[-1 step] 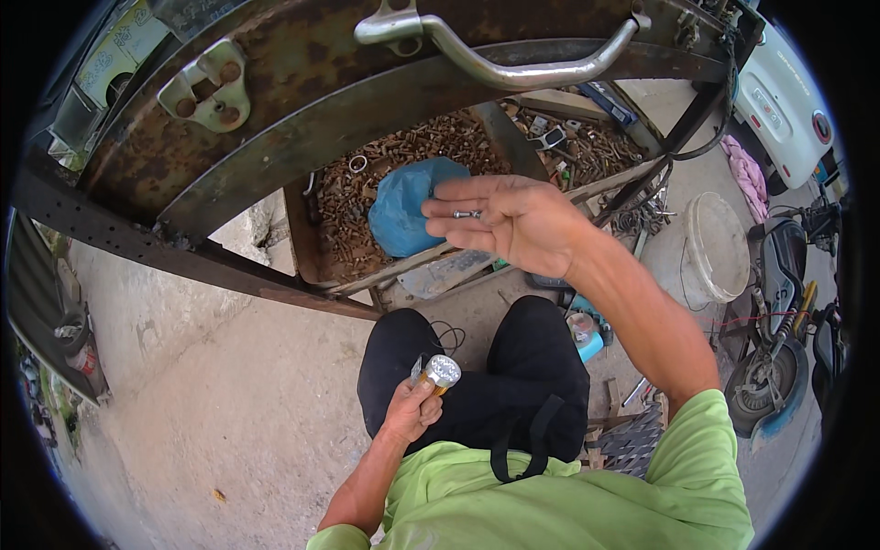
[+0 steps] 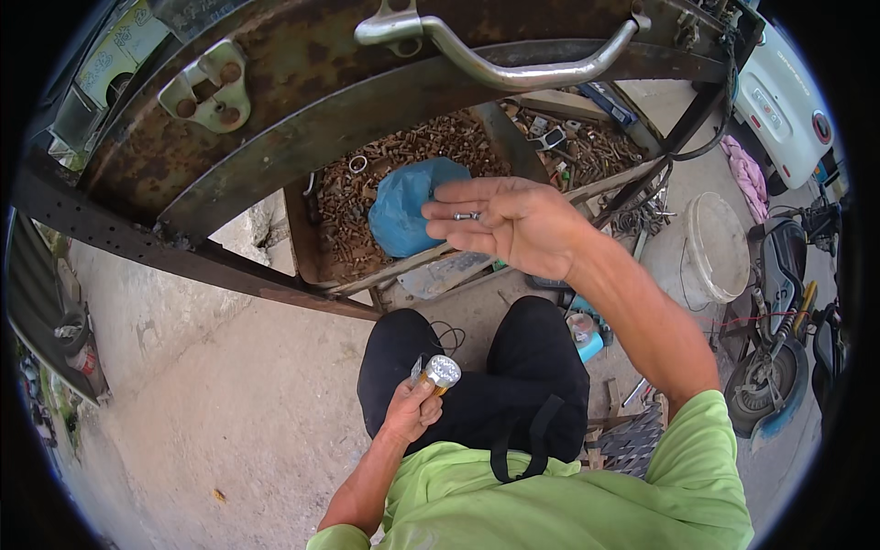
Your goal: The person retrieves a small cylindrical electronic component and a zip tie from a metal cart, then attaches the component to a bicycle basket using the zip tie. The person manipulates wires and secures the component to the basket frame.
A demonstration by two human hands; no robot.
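One light-looking silver metal bolt (image 2: 467,216) lies on your open right hand (image 2: 524,225); pinch mid-shank. Left hand (image 2: 412,409) grips silver-and-yellow cylinder (image 2: 443,371).

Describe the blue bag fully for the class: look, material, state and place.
The blue bag is thin and wrinkled, apparently plastic, bunched into a rounded, bulging shape. No handles or opening can be made out, and whether it holds anything cannot be told. It rests on rusty metal bits in the tray, toward the near edge. The right hand overlaps its right side in view; whether they touch is unclear.
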